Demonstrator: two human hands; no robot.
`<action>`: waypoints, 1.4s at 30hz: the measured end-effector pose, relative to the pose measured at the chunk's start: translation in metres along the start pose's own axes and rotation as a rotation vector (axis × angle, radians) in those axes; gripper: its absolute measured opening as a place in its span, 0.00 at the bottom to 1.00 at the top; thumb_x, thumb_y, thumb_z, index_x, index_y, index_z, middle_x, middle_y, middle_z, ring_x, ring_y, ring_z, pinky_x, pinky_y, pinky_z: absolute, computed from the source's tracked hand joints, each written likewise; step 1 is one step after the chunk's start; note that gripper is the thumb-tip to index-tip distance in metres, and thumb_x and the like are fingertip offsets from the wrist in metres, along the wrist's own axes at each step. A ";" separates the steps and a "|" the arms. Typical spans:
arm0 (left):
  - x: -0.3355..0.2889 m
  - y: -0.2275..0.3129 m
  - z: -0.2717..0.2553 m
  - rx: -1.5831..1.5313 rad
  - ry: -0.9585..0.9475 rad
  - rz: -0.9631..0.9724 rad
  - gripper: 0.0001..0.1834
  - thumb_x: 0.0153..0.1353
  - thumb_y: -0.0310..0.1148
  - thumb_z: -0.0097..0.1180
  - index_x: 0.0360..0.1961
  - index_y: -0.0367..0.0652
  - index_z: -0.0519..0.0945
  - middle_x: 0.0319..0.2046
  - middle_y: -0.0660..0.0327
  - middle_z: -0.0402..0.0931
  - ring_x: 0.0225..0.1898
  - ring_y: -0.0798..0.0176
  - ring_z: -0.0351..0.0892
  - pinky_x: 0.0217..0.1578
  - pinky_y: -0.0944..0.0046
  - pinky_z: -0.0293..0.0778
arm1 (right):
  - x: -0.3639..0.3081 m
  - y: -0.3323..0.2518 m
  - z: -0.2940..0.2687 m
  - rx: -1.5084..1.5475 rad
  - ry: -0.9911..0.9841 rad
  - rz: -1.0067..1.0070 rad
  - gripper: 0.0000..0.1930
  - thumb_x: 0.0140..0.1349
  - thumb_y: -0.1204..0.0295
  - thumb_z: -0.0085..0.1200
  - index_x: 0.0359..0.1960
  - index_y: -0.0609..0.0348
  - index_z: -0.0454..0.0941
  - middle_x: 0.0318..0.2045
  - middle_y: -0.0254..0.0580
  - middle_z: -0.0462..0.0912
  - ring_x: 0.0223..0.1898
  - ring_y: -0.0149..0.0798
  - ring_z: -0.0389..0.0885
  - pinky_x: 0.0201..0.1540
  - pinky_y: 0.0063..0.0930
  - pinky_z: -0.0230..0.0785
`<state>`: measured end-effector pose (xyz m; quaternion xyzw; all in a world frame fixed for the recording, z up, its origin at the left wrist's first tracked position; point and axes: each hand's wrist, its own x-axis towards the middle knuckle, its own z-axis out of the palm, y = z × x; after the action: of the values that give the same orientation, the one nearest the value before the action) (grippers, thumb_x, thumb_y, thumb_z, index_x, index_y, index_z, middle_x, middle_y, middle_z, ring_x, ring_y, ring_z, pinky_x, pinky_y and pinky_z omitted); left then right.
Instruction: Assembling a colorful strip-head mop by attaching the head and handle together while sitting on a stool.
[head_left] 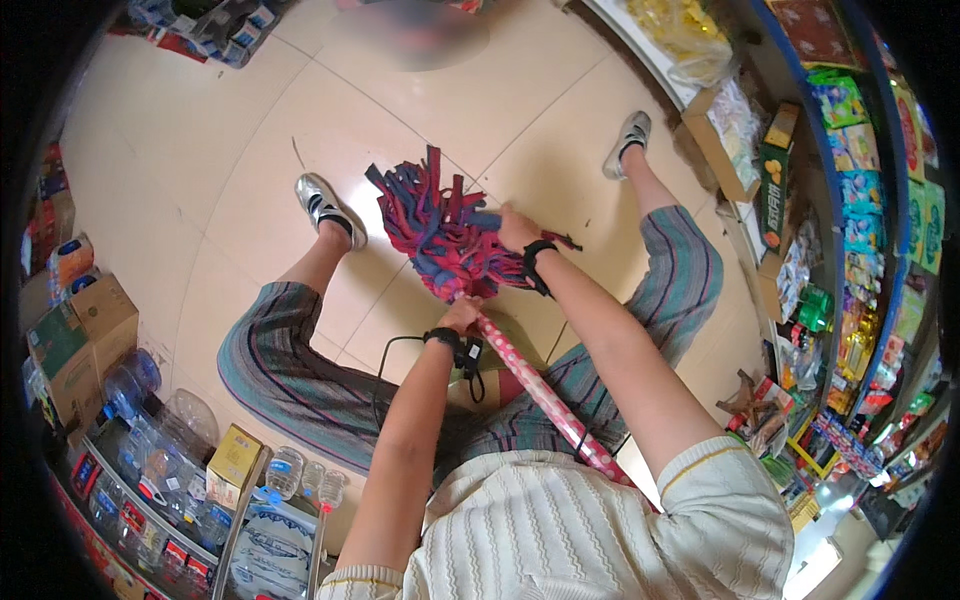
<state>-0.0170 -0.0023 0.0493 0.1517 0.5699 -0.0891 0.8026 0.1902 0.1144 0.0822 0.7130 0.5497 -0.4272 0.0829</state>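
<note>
A rag mop lies across my lap, its head (425,225) a shaggy bunch of red, pink and blue cloth strips. Its pink handle with white dots (535,385) slants back under my right arm. Just below the strips, my left hand (461,314) is wrapped round the top of the handle. On the right side of the mop head, my right hand (517,231) grips some of the strips, with its fingers partly hidden. Dark bands circle both wrists, and a thin black cord (383,365) loops beside the left one.
I sit with legs spread over a tiled floor (240,130). Shelves of colourful packets (860,200) and an open carton (722,150) line the right. At the left stand cardboard boxes (100,320), plastic bottles (165,450) and a yellow box (236,462).
</note>
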 end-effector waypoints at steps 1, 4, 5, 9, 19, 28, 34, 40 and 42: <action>-0.003 0.001 -0.005 -0.001 0.027 0.011 0.15 0.66 0.44 0.50 0.44 0.43 0.73 0.31 0.56 0.77 0.27 0.53 0.81 0.26 0.46 0.82 | -0.005 0.004 -0.005 0.000 0.135 0.055 0.16 0.61 0.72 0.49 0.50 0.58 0.78 0.41 0.59 0.83 0.45 0.59 0.83 0.49 0.51 0.74; -0.004 0.005 0.005 0.041 0.025 0.006 0.17 0.64 0.45 0.50 0.44 0.42 0.73 0.32 0.56 0.76 0.29 0.53 0.79 0.29 0.44 0.81 | -0.021 0.038 -0.017 0.017 0.310 0.133 0.16 0.63 0.74 0.48 0.52 0.55 0.73 0.41 0.53 0.83 0.44 0.58 0.82 0.48 0.51 0.74; -0.001 0.005 0.014 0.086 0.039 0.025 0.18 0.64 0.45 0.50 0.44 0.41 0.73 0.32 0.56 0.76 0.29 0.53 0.79 0.28 0.45 0.81 | -0.026 0.054 -0.016 0.010 0.385 0.009 0.16 0.63 0.73 0.48 0.53 0.55 0.73 0.44 0.53 0.82 0.46 0.58 0.81 0.49 0.50 0.74; 0.030 -0.032 -0.054 0.286 0.072 0.192 0.18 0.63 0.44 0.50 0.41 0.38 0.74 0.29 0.54 0.76 0.28 0.48 0.79 0.28 0.46 0.79 | -0.023 0.003 -0.013 0.095 0.473 -0.229 0.16 0.64 0.71 0.50 0.53 0.57 0.72 0.48 0.53 0.79 0.49 0.57 0.78 0.52 0.49 0.72; -0.056 0.117 -0.037 0.847 0.448 0.579 0.28 0.59 0.45 0.60 0.53 0.34 0.73 0.44 0.38 0.79 0.49 0.34 0.78 0.48 0.45 0.74 | 0.053 0.022 0.016 0.056 0.456 0.077 0.12 0.61 0.72 0.47 0.43 0.56 0.79 0.42 0.53 0.82 0.47 0.56 0.79 0.52 0.48 0.72; -0.006 0.086 -0.064 1.163 0.600 0.509 0.53 0.47 0.50 0.71 0.67 0.33 0.59 0.65 0.33 0.58 0.62 0.29 0.65 0.62 0.44 0.66 | 0.089 0.024 0.045 -0.293 0.334 -0.260 0.22 0.67 0.69 0.42 0.63 0.57 0.71 0.69 0.42 0.60 0.66 0.45 0.65 0.58 0.43 0.67; 0.021 0.027 -0.059 0.828 0.618 0.224 0.82 0.34 0.57 0.80 0.70 0.22 0.32 0.66 0.34 0.59 0.69 0.40 0.59 0.67 0.53 0.61 | 0.070 0.028 0.072 -0.301 0.121 -0.235 0.26 0.67 0.72 0.38 0.67 0.63 0.64 0.75 0.47 0.50 0.74 0.47 0.52 0.70 0.45 0.55; 0.041 0.013 -0.101 0.778 0.359 0.250 0.87 0.27 0.60 0.80 0.70 0.21 0.31 0.69 0.25 0.41 0.71 0.30 0.49 0.70 0.51 0.55 | 0.106 -0.015 0.059 -0.176 0.095 -0.413 0.28 0.64 0.73 0.41 0.67 0.65 0.66 0.75 0.41 0.52 0.74 0.43 0.51 0.71 0.44 0.50; 0.042 0.023 -0.108 0.839 0.338 0.254 0.86 0.27 0.62 0.79 0.69 0.19 0.31 0.67 0.24 0.46 0.69 0.31 0.55 0.68 0.52 0.59 | 0.122 -0.038 0.055 -0.251 0.097 -0.457 0.26 0.64 0.73 0.41 0.65 0.64 0.69 0.75 0.40 0.53 0.74 0.42 0.52 0.70 0.44 0.51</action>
<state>-0.0918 0.0583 -0.0198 0.5440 0.5842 -0.1872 0.5725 0.1328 0.1835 -0.0238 0.5741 0.7485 -0.3289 0.0456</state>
